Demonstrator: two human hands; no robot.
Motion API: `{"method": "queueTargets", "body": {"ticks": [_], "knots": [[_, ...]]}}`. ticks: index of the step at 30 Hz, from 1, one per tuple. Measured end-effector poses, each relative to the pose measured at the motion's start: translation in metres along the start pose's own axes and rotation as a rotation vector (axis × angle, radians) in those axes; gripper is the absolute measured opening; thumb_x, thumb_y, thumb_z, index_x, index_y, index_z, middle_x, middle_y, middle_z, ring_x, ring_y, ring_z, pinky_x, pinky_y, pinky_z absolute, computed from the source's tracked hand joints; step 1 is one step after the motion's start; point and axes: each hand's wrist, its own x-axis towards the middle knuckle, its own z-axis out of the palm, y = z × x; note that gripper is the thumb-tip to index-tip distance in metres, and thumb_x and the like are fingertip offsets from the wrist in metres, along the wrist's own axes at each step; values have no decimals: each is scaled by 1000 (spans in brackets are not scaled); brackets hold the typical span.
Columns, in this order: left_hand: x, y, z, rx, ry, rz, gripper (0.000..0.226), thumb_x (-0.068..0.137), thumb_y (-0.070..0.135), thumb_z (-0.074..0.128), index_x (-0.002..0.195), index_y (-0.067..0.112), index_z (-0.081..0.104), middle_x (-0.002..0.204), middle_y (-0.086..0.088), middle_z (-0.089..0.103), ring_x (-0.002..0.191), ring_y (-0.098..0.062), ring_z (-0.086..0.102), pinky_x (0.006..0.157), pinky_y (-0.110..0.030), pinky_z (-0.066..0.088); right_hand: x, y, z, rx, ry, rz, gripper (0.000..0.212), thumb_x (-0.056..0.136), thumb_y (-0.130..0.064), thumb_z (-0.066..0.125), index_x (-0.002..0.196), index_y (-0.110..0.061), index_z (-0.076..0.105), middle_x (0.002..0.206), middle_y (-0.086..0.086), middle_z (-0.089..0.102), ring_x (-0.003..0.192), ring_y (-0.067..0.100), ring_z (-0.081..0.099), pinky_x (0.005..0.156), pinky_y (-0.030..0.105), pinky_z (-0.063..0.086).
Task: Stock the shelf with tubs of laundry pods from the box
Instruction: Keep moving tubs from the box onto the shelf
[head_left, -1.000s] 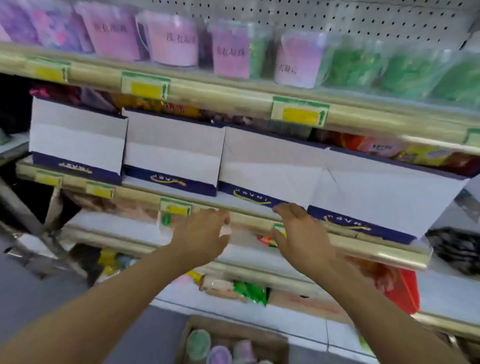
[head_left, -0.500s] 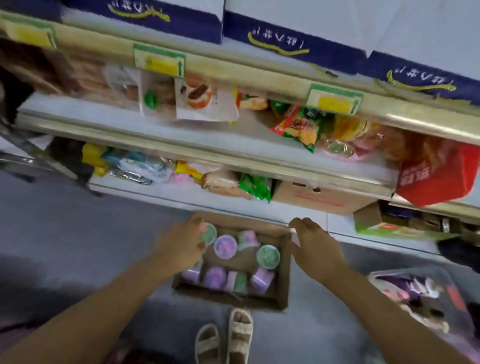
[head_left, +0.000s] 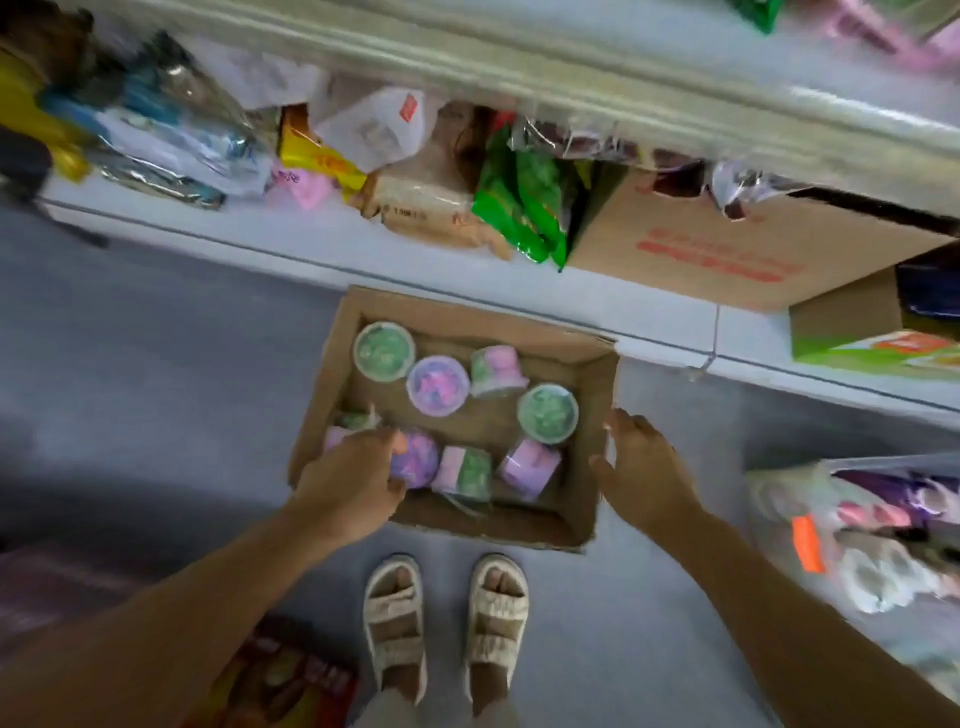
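the left hand (head_left: 353, 480) reaches into the box (head_left: 582, 512) on the floor, fingers curling onto a purple tub (head_left: 418, 460) lying on its side, nearest it; right hand (head_left: 641, 473) hovers spread, holding nothing, at the box's right wall.

The left hand (head_left: 347, 480) covers part of a purple round plastic tub (head_left: 418, 460) & most of a pink tub (head_left: 336, 435) behind it. Grip unclear, pic too blurry. Clear crinkly bag (head_left: 878, 545) cut off at right edge.
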Motion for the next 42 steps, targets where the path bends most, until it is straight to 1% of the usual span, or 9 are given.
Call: {"method": "queueTargets", "body": {"ticks": [6, 13, 20, 24, 28, 31, 34, 38, 42], "knots": [[76, 2, 98, 76, -54, 69, 38, 81, 27, 62, 117, 19, 53, 119, -3, 57, 111, -22, 53, 90, -36, 46, 75, 40, 100, 46, -16, 5, 45, 89, -22, 55, 129, -8, 39, 123, 17, 52, 107, 33, 55, 85, 35, 46], [146, -28, 195, 311, -146, 183, 62, 74, 29, 69, 129, 24, 42, 133, -3, 49, 122, -25, 46, 96, -43, 42, 136, 68, 191, 139, 12, 26, 65, 86, -20, 62, 140, -10, 26, 135, 17, 42, 116, 30, 50, 85, 29, 43], [178, -28, 255, 387, -159, 266, 91, 70, 48, 71, 143, 25, 22, 147, -5, 27, 133, -27, 29, 105, -41, 30, 173, 83, 224, 141, 38, 51, 84, 86, -23, 65, 147, -14, 8, 145, 19, 28, 128, 33, 40, 97, 38, 42], [188, -26, 274, 503, -181, 290, 100, 72, 34, 74, 147, 26, 9, 151, -11, 14, 136, -32, 22, 108, -46, 25, 199, 89, 233, 133, 15, 49, 90, 84, -27, 66, 148, -16, 3, 149, 19, 18, 133, 35, 30, 102, 45, 39], [197, -27, 278, 565, -183, 322, 102, 72, 26, 74, 148, 21, 7, 144, -15, 25, 130, -33, 31, 106, -44, 30, 223, 92, 239, 125, 17, 95, 91, 85, -28, 65, 148, -16, 0, 152, 18, 9, 139, 35, 20, 106, 42, 34], [202, -28, 266, 400, -122, 219, 99, 63, 39, 78, 142, 19, 21, 131, -10, 36, 118, -29, 45, 96, -37, 39, 235, 92, 244, 185, -17, 150, 94, 82, -25, 68, 147, -13, 2, 148, 20, 16, 135, 34, 27, 105, 41, 34], [202, -26, 246, 246, -93, 125, 101, 60, 49, 76, 141, 19, 22, 129, -9, 38, 113, -28, 49, 90, -36, 41, 244, 88, 242, 253, -5, 218, 92, 78, -25, 71, 145, -8, 10, 141, 23, 28, 128, 35, 35, 101, 41, 39], [198, -26, 222, 10, -53, 26, 94, 65, 43, 75, 141, 22, 25, 132, -8, 37, 115, -29, 48, 85, -34, 44, 246, 79, 228, 205, 42, 250, 77, 79, -25, 70, 136, -1, 24, 135, 22, 35, 121, 33, 40, 95, 37, 41], [197, -32, 210, -237, 19, -161, 84, 68, 35, 74, 139, 22, 32, 131, -7, 42, 115, -26, 48, 80, -26, 36, 235, 72, 224, 274, 40, 238, 54, 80, -23, 72, 120, 3, 48, 119, 17, 55, 101, 23, 54, 66, 20, 41]]}}
